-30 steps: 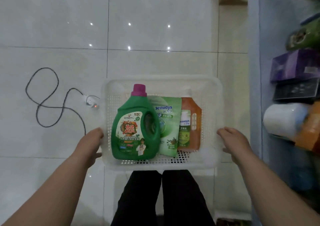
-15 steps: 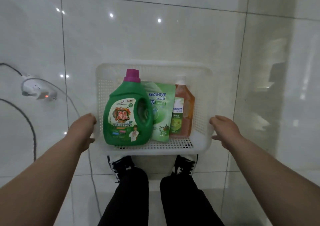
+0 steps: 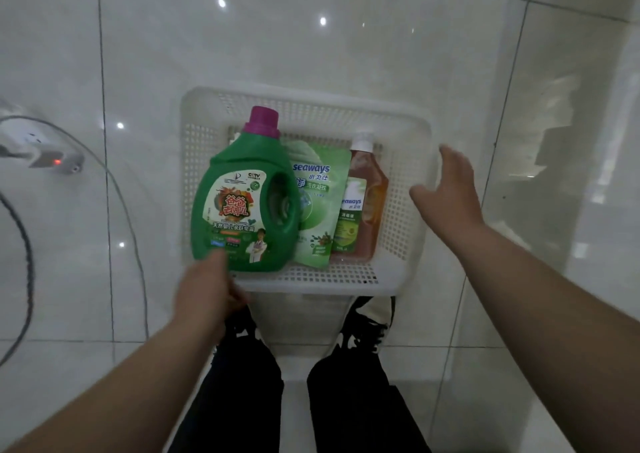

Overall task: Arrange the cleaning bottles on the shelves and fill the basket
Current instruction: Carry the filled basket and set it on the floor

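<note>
A white perforated basket [image 3: 311, 97] lies low over the tiled floor in front of my legs. Inside it lie a big green detergent bottle [image 3: 242, 203] with a purple cap, a green Seaways refill pouch [image 3: 318, 210] and an amber bottle [image 3: 367, 210] with a white cap, side by side. My left hand [image 3: 207, 293] is blurred at the basket's near-left corner, thumb over the rim by the green bottle's base, fingers curled beneath. My right hand [image 3: 450, 192] hovers with spread fingers over the basket's right rim, holding nothing.
A white power strip [image 3: 45, 154] with a red light and its dark cable [image 3: 20, 244] lie on the glossy floor at the left. My black trousers and shoes [image 3: 367, 321] stand just behind the basket. No shelf shows in this view.
The view turned away from the shelf at the right. My right hand let go of the basket's right side and lifted. My left hand slid from the left side to the near-left corner.
</note>
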Motion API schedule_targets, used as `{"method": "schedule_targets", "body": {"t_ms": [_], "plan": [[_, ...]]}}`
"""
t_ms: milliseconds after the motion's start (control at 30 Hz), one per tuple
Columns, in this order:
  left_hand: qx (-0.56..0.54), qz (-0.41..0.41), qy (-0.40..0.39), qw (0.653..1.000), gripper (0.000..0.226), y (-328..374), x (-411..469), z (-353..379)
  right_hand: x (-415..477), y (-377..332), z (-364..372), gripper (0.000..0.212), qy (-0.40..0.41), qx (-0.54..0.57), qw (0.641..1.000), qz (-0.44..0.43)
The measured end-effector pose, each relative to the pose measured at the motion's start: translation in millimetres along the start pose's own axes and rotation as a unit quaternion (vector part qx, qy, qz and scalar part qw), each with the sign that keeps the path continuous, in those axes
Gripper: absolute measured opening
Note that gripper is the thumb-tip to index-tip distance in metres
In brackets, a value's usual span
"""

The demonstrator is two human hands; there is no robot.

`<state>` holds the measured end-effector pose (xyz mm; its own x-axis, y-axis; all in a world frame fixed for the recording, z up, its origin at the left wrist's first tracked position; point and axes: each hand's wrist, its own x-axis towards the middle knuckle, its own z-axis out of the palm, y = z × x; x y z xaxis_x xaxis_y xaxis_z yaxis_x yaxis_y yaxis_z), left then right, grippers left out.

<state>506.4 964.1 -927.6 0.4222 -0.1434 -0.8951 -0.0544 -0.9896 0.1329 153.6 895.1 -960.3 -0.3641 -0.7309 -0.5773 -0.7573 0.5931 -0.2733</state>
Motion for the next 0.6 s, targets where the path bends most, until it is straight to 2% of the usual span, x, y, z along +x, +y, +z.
{"method": "schedule_targets", "body": {"t_ms": [67,100,133,267,400,467,533,600], "plan": [[-0.076,-0.168,-0.152,0.971,0.030,-26,-17,25,31,-19,-8,0.092,-0.026,-0.069,0.996,-0.058],[-0.093,-0.215,-0.202,0.951,0.032,-33,-19,34,46,-27,-12,0.095,-0.049,-0.104,0.990,-0.078],[-0.109,-0.228,-0.215,0.943,0.034,-36,-16,41,58,-35,-15,0.097,-0.075,-0.133,0.984,-0.093],[-0.194,-0.182,-0.126,0.956,0.033,-23,6,53,72,-37,-15,0.099,-0.116,-0.152,0.979,-0.074],[-0.139,-0.098,-0.045,0.984,0.033,5,25,38,27,7,-12,0.100,-0.134,-0.099,0.986,0.024],[-0.099,-0.036,-0.036,0.994,0.045,28,35,24,-12,34,-8,0.100,-0.166,-0.041,0.984,0.057],[-0.055,0.011,-0.051,0.997,0.064,54,45,12,-56,56,2,0.099,-0.205,0.018,0.974,0.095],[-0.023,0.044,-0.074,0.996,0.072,78,51,4,-95,68,19,0.096,-0.231,0.056,0.960,0.145]]}}
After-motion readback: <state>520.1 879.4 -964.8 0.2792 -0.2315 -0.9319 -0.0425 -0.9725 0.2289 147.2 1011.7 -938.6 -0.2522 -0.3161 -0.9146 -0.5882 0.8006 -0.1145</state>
